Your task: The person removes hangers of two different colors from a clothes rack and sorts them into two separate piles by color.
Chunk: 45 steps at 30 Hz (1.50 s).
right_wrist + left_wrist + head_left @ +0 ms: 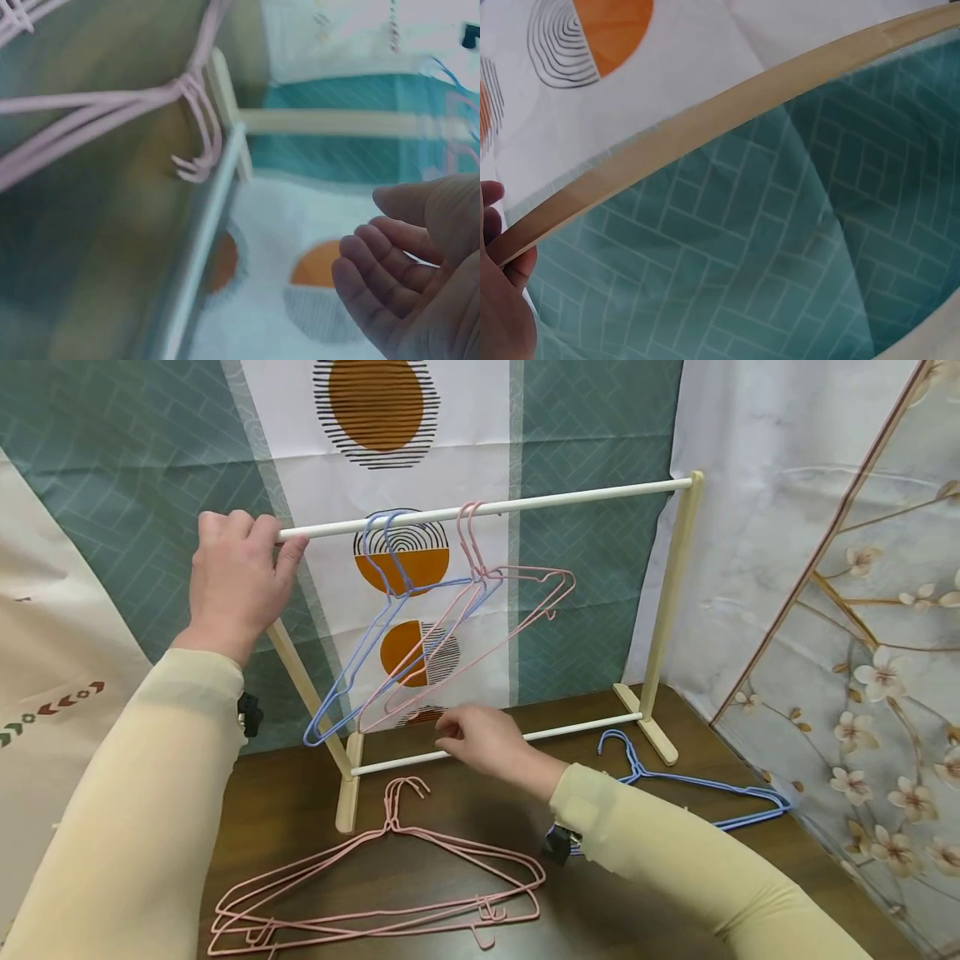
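My left hand (236, 577) grips the top left corner of a clothes rack, its thumb near the white upper rod (585, 497). In the left wrist view, its fingers wrap the end of the wooden post (727, 112). Two blue hangers (442, 585) and two pink hangers (478, 572) hang from that rod. My right hand (483, 739), holding nothing, hovers below the hanging hangers, overlapping the lower rod (585, 727) in the head view. Its fingers look loosely bent in the right wrist view, palm side showing.
Several pink hangers (392, 822) lie stacked at the front of the brown table (600, 902). Blue hangers (637, 770) lie at the right, partly behind my right forearm. Patterned cloth (592, 577) hangs behind the rack, and a floral curtain (862, 693) borders the right side.
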### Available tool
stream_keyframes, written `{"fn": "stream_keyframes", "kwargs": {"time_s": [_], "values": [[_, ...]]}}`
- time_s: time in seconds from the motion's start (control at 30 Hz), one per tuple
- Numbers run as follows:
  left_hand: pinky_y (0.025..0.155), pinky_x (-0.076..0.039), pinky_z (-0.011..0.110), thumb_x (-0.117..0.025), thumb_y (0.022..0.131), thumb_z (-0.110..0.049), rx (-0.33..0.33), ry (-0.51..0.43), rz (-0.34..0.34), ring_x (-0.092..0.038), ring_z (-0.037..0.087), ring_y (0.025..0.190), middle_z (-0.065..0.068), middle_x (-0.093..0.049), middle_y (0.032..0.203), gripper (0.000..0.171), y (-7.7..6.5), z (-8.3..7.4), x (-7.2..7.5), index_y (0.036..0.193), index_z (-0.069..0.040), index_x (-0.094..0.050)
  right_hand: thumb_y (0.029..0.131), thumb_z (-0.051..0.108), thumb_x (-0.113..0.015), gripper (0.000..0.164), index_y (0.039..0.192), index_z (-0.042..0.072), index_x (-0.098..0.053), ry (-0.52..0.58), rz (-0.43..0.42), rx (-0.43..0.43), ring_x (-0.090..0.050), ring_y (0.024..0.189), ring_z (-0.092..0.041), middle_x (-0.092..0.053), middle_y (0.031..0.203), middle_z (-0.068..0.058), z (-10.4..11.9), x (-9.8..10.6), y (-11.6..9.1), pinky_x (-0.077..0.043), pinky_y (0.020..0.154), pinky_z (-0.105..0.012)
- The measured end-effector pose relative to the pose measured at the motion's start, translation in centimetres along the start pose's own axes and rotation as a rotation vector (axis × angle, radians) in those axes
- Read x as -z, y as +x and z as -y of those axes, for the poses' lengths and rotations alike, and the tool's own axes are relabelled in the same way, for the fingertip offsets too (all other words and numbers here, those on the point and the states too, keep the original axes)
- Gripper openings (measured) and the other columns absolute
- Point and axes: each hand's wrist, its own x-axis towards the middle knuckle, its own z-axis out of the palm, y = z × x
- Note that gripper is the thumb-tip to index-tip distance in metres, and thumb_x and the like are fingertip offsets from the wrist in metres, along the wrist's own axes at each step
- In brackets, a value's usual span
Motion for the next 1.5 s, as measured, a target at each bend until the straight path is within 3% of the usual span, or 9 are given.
{"fn": "stream_keyframes", "kwargs": {"time_s": [0.17,0.33,0.57,0.67,0.87,1.13,1.27,1.37,1.5], "values": [[0.083,-0.047,0.071,-0.046,0.119,-0.045,-0.01,0.013,0.014,-0.04,0.055,0.121,0.03,-0.052,0.109,0.054,-0.6,1.3,0.7,0.122,0.007,-0.06,0.105,0.026,-0.077,0.024,0.126,0.014,-0.082,0.03,-0.034,-0.027,-0.075,0.102,-0.018,-0.079,0.11,0.001,-1.1,3.1,0.6,-0.058,0.089,-0.04],[0.084,-0.047,0.073,-0.043,0.119,-0.047,-0.018,0.048,0.08,-0.043,0.055,0.117,0.03,-0.057,0.11,0.057,-0.4,1.6,1.9,0.126,0.006,-0.063,0.108,0.03,-0.074,0.028,0.13,0.015,-0.08,0.037,-0.109,-0.075,-0.074,0.105,-0.02,-0.079,0.113,0.001,-2.0,6.4,1.3,-0.058,0.091,-0.043],[0.113,-0.037,0.069,-0.034,0.121,-0.047,-0.05,0.039,0.141,-0.045,0.056,0.134,0.033,-0.06,0.139,0.066,0.2,1.1,3.0,0.118,0.008,-0.069,0.109,0.033,-0.074,0.035,0.138,0.012,-0.076,0.109,-0.286,-0.094,-0.074,0.106,-0.024,-0.077,0.121,-0.004,-2.7,10.3,2.6,-0.058,0.087,-0.046],[0.118,-0.034,0.069,-0.031,0.121,-0.047,-0.061,0.014,0.164,-0.045,0.056,0.14,0.031,-0.061,0.144,0.066,0.5,0.9,2.9,0.124,0.006,-0.07,0.11,0.033,-0.073,0.039,0.141,0.011,-0.073,0.156,-0.338,-0.099,-0.073,0.107,-0.024,-0.074,0.124,-0.005,-2.8,11.1,3.2,-0.057,0.087,-0.046],[0.105,-0.043,0.075,-0.028,0.121,-0.048,-0.05,0.021,0.239,-0.047,0.053,0.138,0.026,-0.069,0.137,0.063,0.8,0.7,2.9,0.138,-0.003,-0.068,0.11,0.033,-0.073,0.041,0.145,0.012,-0.071,0.23,-0.432,-0.093,-0.073,0.105,-0.023,-0.069,0.125,-0.006,-2.6,12.7,4.6,-0.057,0.085,-0.044],[0.089,-0.047,0.073,-0.026,0.12,-0.053,-0.01,0.035,0.281,-0.048,0.05,0.127,0.023,-0.072,0.129,0.066,1.2,0.5,3.3,0.144,-0.006,-0.067,0.11,0.035,-0.073,0.041,0.144,0.013,-0.072,0.22,-0.44,-0.104,-0.072,0.118,-0.023,-0.066,0.13,-0.005,-1.7,14.5,6.6,-0.048,0.106,-0.048],[0.087,-0.048,0.071,-0.026,0.12,-0.054,0.005,0.033,0.276,-0.048,0.049,0.122,0.023,-0.073,0.125,0.067,1.3,0.3,3.1,0.144,-0.007,-0.067,0.11,0.036,-0.072,0.038,0.142,0.015,-0.073,0.223,-0.421,-0.12,-0.07,0.121,-0.022,-0.066,0.13,-0.004,-1.6,14.6,7.4,-0.051,0.103,-0.045],[0.09,-0.047,0.07,-0.028,0.12,-0.052,-0.005,0.026,0.252,-0.048,0.05,0.121,0.024,-0.073,0.125,0.065,1.3,0.4,2.9,0.141,-0.005,-0.068,0.11,0.033,-0.073,0.034,0.138,0.013,-0.075,0.241,-0.413,-0.119,-0.068,0.117,-0.023,-0.067,0.129,-0.005,-1.5,14.6,7.8,-0.057,0.095,-0.04],[0.105,-0.04,0.065,-0.032,0.121,-0.049,-0.027,0.012,0.209,-0.05,0.053,0.125,0.028,-0.071,0.131,0.062,1.2,0.6,2.7,0.14,-0.003,-0.069,0.11,0.031,-0.073,0.027,0.129,0.012,-0.075,0.258,-0.397,-0.113,-0.068,0.114,-0.022,-0.07,0.125,-0.004,-1.4,14.8,8.1,-0.058,0.092,-0.038]]}}
